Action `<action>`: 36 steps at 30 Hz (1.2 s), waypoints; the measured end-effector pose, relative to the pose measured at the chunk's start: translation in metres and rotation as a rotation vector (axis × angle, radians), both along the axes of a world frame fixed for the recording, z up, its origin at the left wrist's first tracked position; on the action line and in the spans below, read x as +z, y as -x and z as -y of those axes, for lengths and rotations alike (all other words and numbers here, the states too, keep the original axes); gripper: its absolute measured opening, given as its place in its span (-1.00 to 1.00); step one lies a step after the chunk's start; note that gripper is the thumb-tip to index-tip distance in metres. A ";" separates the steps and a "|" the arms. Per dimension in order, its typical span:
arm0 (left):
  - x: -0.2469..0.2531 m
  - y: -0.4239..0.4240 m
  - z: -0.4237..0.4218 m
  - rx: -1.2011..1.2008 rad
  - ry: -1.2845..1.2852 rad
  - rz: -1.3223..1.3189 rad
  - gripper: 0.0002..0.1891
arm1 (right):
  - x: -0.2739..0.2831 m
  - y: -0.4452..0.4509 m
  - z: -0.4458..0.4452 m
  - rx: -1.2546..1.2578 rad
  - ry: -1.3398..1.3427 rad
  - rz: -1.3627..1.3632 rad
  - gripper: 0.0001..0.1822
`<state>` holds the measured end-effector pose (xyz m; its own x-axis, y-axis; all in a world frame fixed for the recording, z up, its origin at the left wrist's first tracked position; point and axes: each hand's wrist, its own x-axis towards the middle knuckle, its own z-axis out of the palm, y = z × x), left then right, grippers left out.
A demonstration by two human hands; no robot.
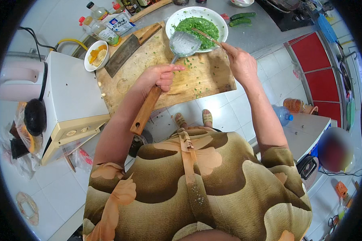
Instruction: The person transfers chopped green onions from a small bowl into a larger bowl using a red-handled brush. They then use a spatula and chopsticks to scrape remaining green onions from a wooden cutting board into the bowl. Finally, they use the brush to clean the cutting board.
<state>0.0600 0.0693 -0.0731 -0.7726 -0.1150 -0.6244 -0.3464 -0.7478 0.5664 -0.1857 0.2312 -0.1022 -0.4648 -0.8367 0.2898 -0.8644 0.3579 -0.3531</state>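
Observation:
My left hand grips a metal spatula with a wooden handle. Its blade holds some whitish, shiny matter and lies over the near left rim of a white bowl. Chopped green vegetables fill the bowl. In my right hand are chopsticks, their tips in the greens. Under both hands lies a wooden cutting board with green bits scattered on it. A cleaver rests on the board's left part, beside a small white bowl of yellow and orange food.
Bottles and a seasoning packet stand at the back left. Two green cucumbers lie right of the bowl, near a stove. A white oven-like appliance borders the board's left side. A water jug is at the right.

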 end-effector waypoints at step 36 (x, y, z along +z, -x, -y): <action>0.013 0.022 -0.011 0.157 0.558 0.156 -0.68 | -0.001 -0.018 -0.014 -0.150 -0.049 0.091 -0.61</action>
<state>0.0381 0.0801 -0.0598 -0.6243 -0.5630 -0.5415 -0.3664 -0.4012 0.8395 -0.1677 0.2455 -0.1029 -0.6081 -0.7678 0.2016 -0.7653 0.4994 -0.4061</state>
